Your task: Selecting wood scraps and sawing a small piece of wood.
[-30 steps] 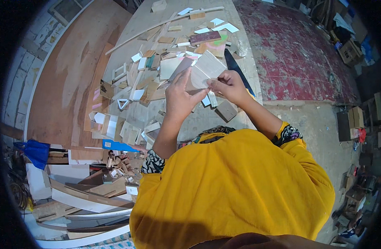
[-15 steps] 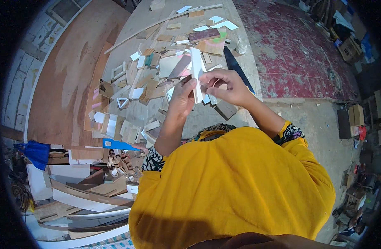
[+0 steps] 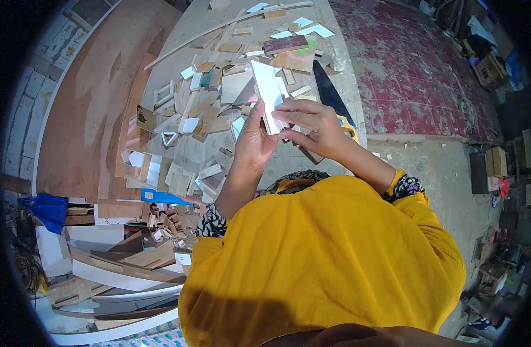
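My left hand (image 3: 255, 139) is closed around the lower left edge of a white-faced wooden strip (image 3: 265, 84), its thumb along the side. The strip is held up over the table, its broad white face showing. At its lower right edge, the bent fingers and thumb of my right hand (image 3: 316, 124) grip the strip. Just beyond my right hand lies a handsaw with a dark blade (image 3: 328, 89) and a yellow handle (image 3: 347, 124). Behind the strip, many wood offcuts cover the table, among them a board with a green patch (image 3: 300, 56).
The pale worktable (image 3: 349, 75) carries a long thin batten (image 3: 219, 29) at its far side and a small white triangular frame (image 3: 169, 139) at left. A large plywood sheet (image 3: 98, 104) stands left of the table. More scrap boards (image 3: 126, 272) are piled at lower left.
The strip has turned from its narrow side to its broad white face and tilted up to the left. My right fingers have moved in onto it. The saw's yellow handle now shows.
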Available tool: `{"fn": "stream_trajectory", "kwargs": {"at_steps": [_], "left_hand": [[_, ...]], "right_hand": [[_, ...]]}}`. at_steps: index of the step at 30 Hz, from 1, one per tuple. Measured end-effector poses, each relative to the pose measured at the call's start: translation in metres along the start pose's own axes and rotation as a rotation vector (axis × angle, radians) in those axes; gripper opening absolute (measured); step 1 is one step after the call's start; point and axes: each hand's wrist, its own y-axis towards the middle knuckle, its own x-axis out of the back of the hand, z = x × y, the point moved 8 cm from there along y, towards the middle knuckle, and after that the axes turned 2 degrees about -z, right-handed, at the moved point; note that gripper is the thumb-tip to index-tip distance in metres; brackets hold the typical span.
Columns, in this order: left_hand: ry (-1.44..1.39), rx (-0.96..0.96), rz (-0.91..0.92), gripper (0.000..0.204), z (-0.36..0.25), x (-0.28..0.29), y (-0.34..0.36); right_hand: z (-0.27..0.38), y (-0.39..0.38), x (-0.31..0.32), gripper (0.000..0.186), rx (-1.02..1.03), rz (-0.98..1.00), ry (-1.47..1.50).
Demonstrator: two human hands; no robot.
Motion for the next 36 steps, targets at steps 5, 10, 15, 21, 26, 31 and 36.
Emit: {"fn": "stream_trajectory", "kwargs": {"at_steps": [5,10,15,21,26,31,36], "left_hand": [[0.04,-0.022,0.048,0.045,-0.001,-0.013,-0.003],[0.095,-0.036,0.041,0.044,0.001,-0.003,0.001],[0.041,-0.038,0.042,0.043,-0.004,0.017,0.013],[0.036,-0.089,-0.117,0.053,-0.024,0.034,0.008],[0.02,-0.066,-0.071,0.053,-0.021,0.036,0.008],[0.574,-0.23,-0.109,0.045,-0.026,0.031,0.01],[0.989,-0.386,-0.066,0.053,-0.032,0.0,-0.001]], "right_hand": [[0.002,-0.006,0.0,0.03,0.051,-0.03,0.008],[-0.001,-0.011,-0.004,0.031,0.012,-0.041,0.041],[-0.011,-0.008,-0.015,0.027,0.038,0.014,-0.055],[-0.082,-0.009,0.008,0.018,-0.2,-0.012,-0.048],[-0.121,-0.039,-0.004,0.005,-0.503,0.014,0.106],[-0.129,-0.061,-0.024,0.01,-0.715,0.047,0.445],[-0.127,-0.053,-0.01,0.017,-0.761,-0.05,0.648]]}}
